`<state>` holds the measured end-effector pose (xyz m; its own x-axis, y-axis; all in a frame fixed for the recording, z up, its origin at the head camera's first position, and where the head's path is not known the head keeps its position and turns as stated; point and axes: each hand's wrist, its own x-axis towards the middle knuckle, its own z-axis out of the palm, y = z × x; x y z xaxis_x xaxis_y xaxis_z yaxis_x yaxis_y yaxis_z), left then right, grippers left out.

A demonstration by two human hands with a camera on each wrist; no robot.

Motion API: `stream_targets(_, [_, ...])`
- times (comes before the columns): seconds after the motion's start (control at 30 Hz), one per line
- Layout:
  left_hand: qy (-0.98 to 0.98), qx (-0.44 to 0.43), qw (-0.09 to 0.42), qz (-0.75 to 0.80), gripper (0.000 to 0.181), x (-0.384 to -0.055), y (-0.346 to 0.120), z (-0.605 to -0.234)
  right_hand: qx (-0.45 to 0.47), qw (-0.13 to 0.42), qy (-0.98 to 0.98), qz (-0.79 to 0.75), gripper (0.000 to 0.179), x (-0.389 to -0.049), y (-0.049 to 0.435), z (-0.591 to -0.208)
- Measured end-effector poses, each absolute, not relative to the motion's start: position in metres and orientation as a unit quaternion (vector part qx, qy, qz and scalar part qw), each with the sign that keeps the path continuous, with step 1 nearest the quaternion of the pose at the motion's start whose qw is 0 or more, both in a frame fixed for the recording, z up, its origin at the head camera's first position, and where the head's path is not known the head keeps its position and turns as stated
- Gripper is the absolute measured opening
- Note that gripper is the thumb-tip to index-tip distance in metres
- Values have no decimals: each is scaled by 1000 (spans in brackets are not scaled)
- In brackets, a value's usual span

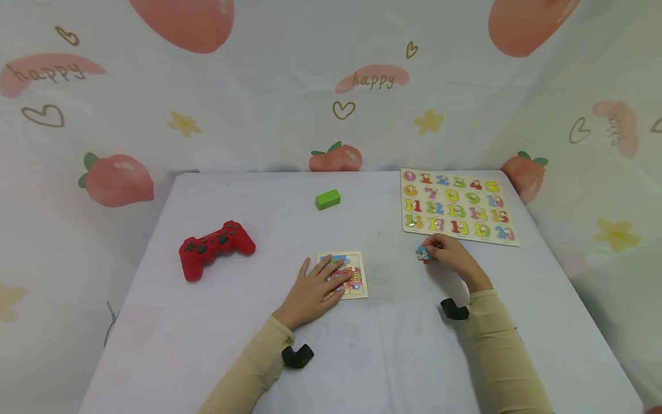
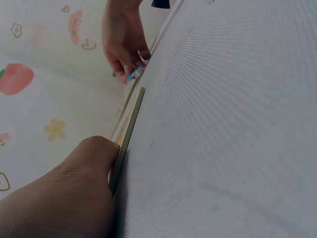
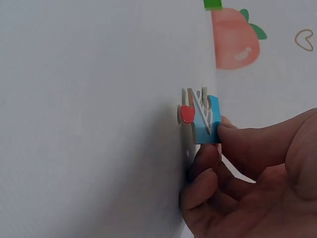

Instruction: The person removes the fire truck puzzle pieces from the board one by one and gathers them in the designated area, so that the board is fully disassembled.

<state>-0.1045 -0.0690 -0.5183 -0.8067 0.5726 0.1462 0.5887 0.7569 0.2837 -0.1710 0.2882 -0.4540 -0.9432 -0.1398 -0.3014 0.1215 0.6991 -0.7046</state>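
A small square jigsaw puzzle [image 1: 363,286] in a pale wooden frame lies on the white table. My left hand [image 1: 316,290] rests across it with straight, spread fingers, covering much of its picture. To the right, my right hand [image 1: 451,256] pinches a blue puzzle piece [image 3: 202,119] between thumb and fingers, just above the tabletop. The piece carries white stripes and a red knob on one side. In the left wrist view the puzzle's edge [image 2: 130,130] shows beside the left hand, and the right hand [image 2: 124,39] with its piece is farther off.
A number board [image 1: 457,206] with coloured numerals lies at the back right, just beyond the right hand. At the back middle sits a green block [image 1: 328,199]. A red game controller [image 1: 214,248] lies to the left. Patterned cloth [image 1: 269,103] hangs behind the table.
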Motion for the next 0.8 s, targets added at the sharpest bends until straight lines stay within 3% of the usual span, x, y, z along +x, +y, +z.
stream_targets(0.47, [-936,-287,33,-203,54,-105,-69,-522,-4,143,921,-363,19,-174,292,-463])
stream_targets(0.8, [-946,-233,-9,-223,96,-112,-75,-516,8,135,925,-354,20,-173,289,-467])
